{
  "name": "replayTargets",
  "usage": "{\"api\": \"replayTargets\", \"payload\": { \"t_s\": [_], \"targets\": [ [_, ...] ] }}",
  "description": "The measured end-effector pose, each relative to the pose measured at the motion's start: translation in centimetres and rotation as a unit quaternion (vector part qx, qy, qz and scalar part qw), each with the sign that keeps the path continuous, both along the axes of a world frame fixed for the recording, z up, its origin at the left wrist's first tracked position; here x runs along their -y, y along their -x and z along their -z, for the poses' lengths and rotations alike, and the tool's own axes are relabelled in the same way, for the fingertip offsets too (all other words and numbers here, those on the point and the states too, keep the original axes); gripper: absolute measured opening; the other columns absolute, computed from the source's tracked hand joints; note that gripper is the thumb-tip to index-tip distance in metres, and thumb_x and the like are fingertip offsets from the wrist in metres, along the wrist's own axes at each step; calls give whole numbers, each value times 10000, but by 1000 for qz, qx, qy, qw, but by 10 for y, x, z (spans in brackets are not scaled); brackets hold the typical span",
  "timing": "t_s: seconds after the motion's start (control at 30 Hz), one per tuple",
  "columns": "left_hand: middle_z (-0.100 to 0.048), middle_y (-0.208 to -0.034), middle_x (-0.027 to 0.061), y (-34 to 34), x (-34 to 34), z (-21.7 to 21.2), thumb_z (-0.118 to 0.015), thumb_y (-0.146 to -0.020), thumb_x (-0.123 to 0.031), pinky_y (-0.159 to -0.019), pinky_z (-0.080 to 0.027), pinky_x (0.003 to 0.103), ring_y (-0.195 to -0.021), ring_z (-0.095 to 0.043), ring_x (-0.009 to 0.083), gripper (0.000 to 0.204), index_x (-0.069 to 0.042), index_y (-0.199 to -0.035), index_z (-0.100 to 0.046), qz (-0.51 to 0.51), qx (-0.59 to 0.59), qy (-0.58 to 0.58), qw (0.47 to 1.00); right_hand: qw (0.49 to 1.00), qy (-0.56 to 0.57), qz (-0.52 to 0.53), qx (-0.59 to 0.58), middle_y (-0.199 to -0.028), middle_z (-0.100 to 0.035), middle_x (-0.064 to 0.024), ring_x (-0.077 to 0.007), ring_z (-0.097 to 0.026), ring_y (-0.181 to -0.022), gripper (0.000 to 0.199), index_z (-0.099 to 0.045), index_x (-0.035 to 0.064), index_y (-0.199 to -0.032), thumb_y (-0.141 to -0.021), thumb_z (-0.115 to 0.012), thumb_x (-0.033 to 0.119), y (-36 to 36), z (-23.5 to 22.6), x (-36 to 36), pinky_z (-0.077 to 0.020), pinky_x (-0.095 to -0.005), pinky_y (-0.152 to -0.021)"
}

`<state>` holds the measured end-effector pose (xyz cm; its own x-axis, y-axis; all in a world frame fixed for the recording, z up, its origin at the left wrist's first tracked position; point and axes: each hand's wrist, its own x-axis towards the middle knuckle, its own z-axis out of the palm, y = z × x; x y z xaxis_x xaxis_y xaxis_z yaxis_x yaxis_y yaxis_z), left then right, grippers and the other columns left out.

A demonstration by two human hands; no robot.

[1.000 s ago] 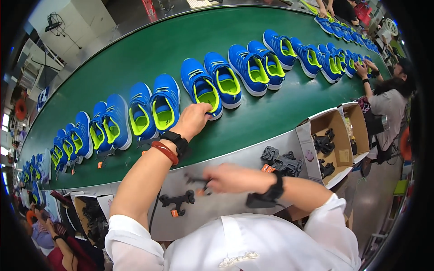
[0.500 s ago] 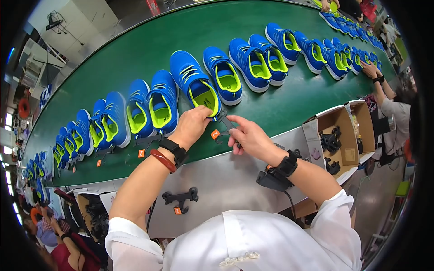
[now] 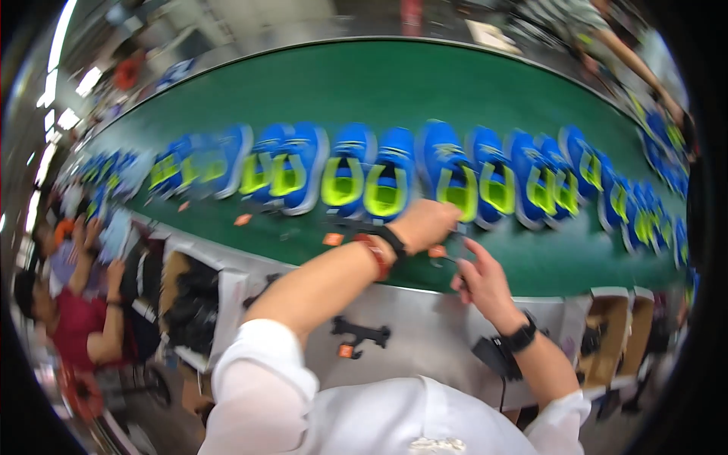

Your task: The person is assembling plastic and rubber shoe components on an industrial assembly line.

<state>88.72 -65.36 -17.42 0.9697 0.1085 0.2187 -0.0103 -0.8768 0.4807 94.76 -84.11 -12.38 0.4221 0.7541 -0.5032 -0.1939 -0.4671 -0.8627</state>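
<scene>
My left hand (image 3: 431, 225) is closed in a pinch at the heel of a blue sneaker (image 3: 444, 148) with a lime-green lining. Just right of it, my right hand (image 3: 485, 282) has thumb and fingers closed on a small black shoe hanger with an orange tag (image 3: 437, 252). The hanger lies close against the sneaker's heel; blur hides whether it is hooked on. Beside this sneaker stands another blue sneaker (image 3: 390, 171), heel toward me. More hangers with orange tags (image 3: 333, 239) lie at the heels of shoes to the left.
Blue sneakers line the green table (image 3: 364, 76) on both sides. A loose black hanger (image 3: 360, 331) lies on the metal ledge (image 3: 425, 356), near a black device with a cable (image 3: 497, 358). Boxes stand left (image 3: 227, 296) and right (image 3: 607, 334). A person in maroon (image 3: 83, 315) sits at left.
The whole view has swung, so shoes and hands appear further right and lower, with more blur. Both hands stay at the same sneaker and hanger.
</scene>
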Motion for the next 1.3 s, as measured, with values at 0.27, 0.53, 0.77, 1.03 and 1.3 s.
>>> {"api": "replayTargets", "payload": {
  "t_s": [0.27,0.53,0.77,1.03,1.3],
  "targets": [
    [-621,-870,116,13,-8,-6,-558,-788,-110,-632,-512,410,-769,-643,315,202,-70,-985,-574,-22,-29,-100,994,994,21,-103,-14,-615,-549,-30,-75,-450,-450,462,-370,15,-1359,-920,-487,97,-15,-8,-11,-331,-215,-392],
    [-553,-1073,175,38,-3,-31,-628,-785,-183,-659,-528,411,-793,-636,349,387,-159,-1160,-537,72,-66,-61,993,985,-34,-165,-43,-700,-584,-17,-70,-493,-535,285,-499,28,-1188,-949,-471,180,-40,-9,-17,-395,-211,-491],
    [-580,-842,134,27,13,-47,-539,-836,-134,-582,-506,420,-679,-629,306,389,-178,-1223,-550,-44,-130,-119,983,803,-81,-153,570,-1175,-534,-105,-287,-602,-873,365,-511,22,-1159,-816,-627,69,-113,-10,-19,-495,-367,-746],
    [-648,-869,198,21,7,-39,-512,-867,-128,-689,-491,464,-783,-621,376,273,-115,-1111,-635,-82,-162,34,983,727,-80,-334,595,-855,-572,-76,-289,-572,-832,261,-590,71,-886,-768,-697,277,-116,0,-40,-437,-412,-744],
    [-648,-882,188,15,9,-46,-518,-868,-136,-714,-481,449,-833,-615,360,265,-123,-1104,-638,-82,-185,40,978,613,-102,-352,700,-719,-555,-29,-228,-573,-739,217,-605,150,-766,-698,-725,317,-106,-3,-48,-404,-367,-673]
  ]
}}
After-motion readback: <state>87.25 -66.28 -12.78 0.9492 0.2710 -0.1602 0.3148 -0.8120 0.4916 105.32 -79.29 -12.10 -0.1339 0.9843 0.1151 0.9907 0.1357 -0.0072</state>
